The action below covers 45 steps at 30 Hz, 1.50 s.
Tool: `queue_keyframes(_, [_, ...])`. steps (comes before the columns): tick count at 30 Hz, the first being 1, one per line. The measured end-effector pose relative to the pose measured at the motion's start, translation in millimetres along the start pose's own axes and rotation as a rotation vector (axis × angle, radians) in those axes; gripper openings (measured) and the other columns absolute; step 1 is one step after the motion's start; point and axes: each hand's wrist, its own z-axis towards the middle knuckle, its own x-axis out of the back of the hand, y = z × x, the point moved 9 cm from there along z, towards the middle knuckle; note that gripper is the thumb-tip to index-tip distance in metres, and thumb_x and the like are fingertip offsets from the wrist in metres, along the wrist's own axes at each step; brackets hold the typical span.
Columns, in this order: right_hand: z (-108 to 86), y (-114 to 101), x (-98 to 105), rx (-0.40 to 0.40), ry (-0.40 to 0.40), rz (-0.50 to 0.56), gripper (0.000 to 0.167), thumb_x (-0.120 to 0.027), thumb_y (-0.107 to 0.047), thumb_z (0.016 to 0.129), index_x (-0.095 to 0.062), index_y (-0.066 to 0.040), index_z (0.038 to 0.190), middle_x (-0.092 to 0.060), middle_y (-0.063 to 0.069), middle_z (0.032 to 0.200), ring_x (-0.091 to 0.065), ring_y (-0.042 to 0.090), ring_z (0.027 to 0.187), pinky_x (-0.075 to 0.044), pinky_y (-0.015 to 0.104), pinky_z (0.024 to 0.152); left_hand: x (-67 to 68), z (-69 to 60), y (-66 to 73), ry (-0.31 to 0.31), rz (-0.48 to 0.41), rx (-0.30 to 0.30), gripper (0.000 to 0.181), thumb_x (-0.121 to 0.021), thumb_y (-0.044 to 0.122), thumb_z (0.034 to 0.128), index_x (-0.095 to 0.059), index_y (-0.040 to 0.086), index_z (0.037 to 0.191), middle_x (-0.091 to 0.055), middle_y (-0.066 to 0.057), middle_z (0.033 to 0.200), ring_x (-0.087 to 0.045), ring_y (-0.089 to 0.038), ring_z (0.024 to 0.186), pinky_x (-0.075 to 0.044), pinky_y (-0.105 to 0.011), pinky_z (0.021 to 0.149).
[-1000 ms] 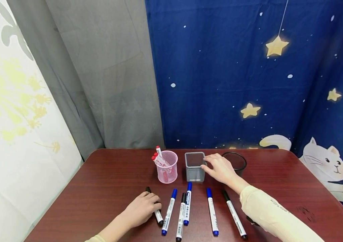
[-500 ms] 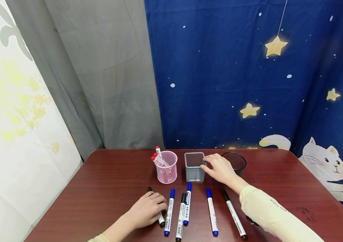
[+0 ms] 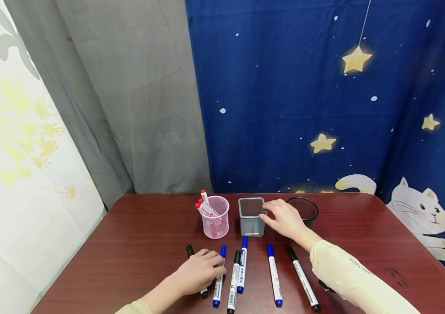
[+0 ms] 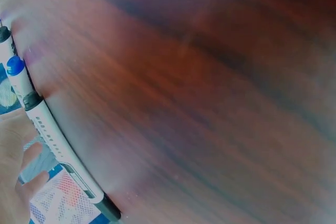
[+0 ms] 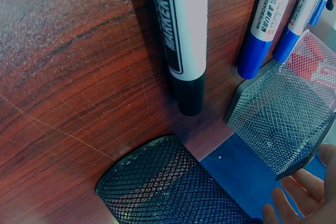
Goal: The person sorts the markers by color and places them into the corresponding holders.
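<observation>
My left hand (image 3: 200,272) reaches over a black-capped whiteboard marker (image 3: 189,250) lying on the table, its fingertips on the blue-capped marker (image 3: 218,285) just right of it. In the left wrist view, the fingers (image 4: 32,153) show spread beside a white marker (image 4: 63,145) with black ends. What lies under the palm is hidden. My right hand (image 3: 283,218) holds the right side of a grey square mesh pen holder (image 3: 252,226), thumb at its front and fingers at its rim. In the right wrist view, fingertips meet the edge of that holder (image 5: 278,114).
Left of the grey holder stands a pink mesh cup (image 3: 216,224) with several red-capped markers (image 3: 208,209). A round black mesh cup (image 3: 309,209) is behind my right wrist. More markers lie in front: blue-capped (image 3: 275,277), black-capped (image 3: 304,279), and an overlapping pair (image 3: 235,281) mid-table.
My left hand has moved right, from the black-capped marker onto the blue-capped one. Both markers have shifted slightly. My right hand has stayed at the grey holder.
</observation>
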Motion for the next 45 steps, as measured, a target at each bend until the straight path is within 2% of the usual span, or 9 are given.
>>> queue_keyframes(6, [0.2, -0.6, 0.1, 0.001, -0.002, 0.000, 0.034, -0.063, -0.034, 0.080, -0.066, -0.006, 0.099, -0.062, 0.007, 0.099, -0.054, 0.023, 0.094, -0.045, 0.039, 0.076, -1.6, 2.1, 5.4, -0.009, 0.013, -0.023, 0.017, -0.067, 0.018, 0.0692, -0.061, 0.024, 0.084, -0.055, 0.006, 0.096, -0.050, -0.012, 0.092, -0.038, -0.029, 0.075])
queue_keyframes(14, [0.0, 0.3, -0.1, -0.003, -0.005, -0.005, 0.034, -0.063, -0.035, 0.080, -0.066, -0.006, 0.099, -0.062, 0.007, 0.099, -0.054, 0.023, 0.093, -0.045, 0.039, 0.075, 1.2, 4.8, 8.6, -0.002, 0.022, -0.033, 0.016, -0.066, 0.018, 0.0683, -0.060, 0.025, 0.082, -0.055, 0.008, 0.092, -0.050, -0.009, 0.090, -0.039, -0.029, 0.075])
queue_keyframes(22, [-0.1, 0.2, -0.3, 0.000, -0.002, 0.000, 0.034, -0.062, -0.035, 0.080, -0.066, -0.007, 0.099, -0.062, 0.007, 0.099, -0.054, 0.023, 0.094, -0.045, 0.039, 0.075, 3.5, 4.1, 10.0, 0.007, 0.048, -0.047, 0.016, -0.065, 0.017, 0.0681, -0.055, 0.024, 0.078, -0.052, 0.011, 0.078, -0.051, -0.008, 0.079, -0.039, -0.029, 0.072])
queue_keyframes(28, [0.3, 0.9, -0.7, -0.002, -0.003, 0.001, 0.035, -0.062, -0.035, 0.080, -0.066, -0.006, 0.099, -0.062, 0.007, 0.100, -0.054, 0.023, 0.094, -0.045, 0.039, 0.075, 6.7, 0.5, 5.3, 0.015, 0.030, -0.027, 0.017, -0.063, 0.014, 0.0676, -0.054, 0.024, 0.079, -0.050, 0.010, 0.075, -0.051, -0.008, 0.076, -0.039, -0.030, 0.072])
queue_keyframes(33, [0.5, 0.6, -0.1, -0.003, -0.003, -0.004, 0.035, -0.063, -0.035, 0.080, -0.066, -0.006, 0.099, -0.062, 0.008, 0.100, -0.054, 0.023, 0.094, -0.045, 0.039, 0.075, 14.6, 0.1, 2.8, 0.064, 0.006, -0.026, 0.022, -0.065, 0.014, 0.0656, -0.053, 0.023, 0.081, -0.050, 0.009, 0.074, -0.051, -0.009, 0.073, -0.039, -0.029, 0.072])
queue_keyframes(38, [0.7, 0.2, 0.3, 0.000, 0.001, -0.005, 0.034, -0.063, -0.035, 0.080, -0.066, -0.006, 0.098, -0.062, 0.008, 0.099, -0.054, 0.024, 0.093, -0.045, 0.040, 0.074, 24.4, 2.2, 1.0, 0.119, 0.019, -0.030, 0.023, -0.066, 0.017, 0.0641, -0.053, 0.021, 0.082, -0.049, 0.010, 0.073, -0.051, -0.008, 0.069, -0.039, -0.028, 0.071])
queue_keyframes(42, [0.9, 0.3, 0.4, -0.002, 0.003, -0.003, 0.034, -0.063, -0.035, 0.080, -0.067, -0.006, 0.098, -0.062, 0.007, 0.099, -0.054, 0.023, 0.093, -0.045, 0.039, 0.074, 32.7, 5.6, -3.1, 0.149, 0.000, -0.005, 0.024, -0.068, 0.019, 0.0646, -0.053, 0.020, 0.084, -0.050, 0.011, 0.073, -0.050, -0.007, 0.068, -0.040, -0.027, 0.071])
queue_keyframes(45, [1.0, 0.0, 0.5, -0.001, 0.005, -0.002, 0.033, -0.063, -0.034, 0.079, -0.067, -0.007, 0.098, -0.062, 0.007, 0.099, -0.054, 0.023, 0.093, -0.045, 0.039, 0.074, 40.0, 8.3, -7.9, 0.172, -0.053, 0.029, 0.025, -0.068, 0.019, 0.0663, -0.054, 0.019, 0.086, -0.051, 0.011, 0.074, -0.051, -0.007, 0.070, -0.040, -0.026, 0.072])
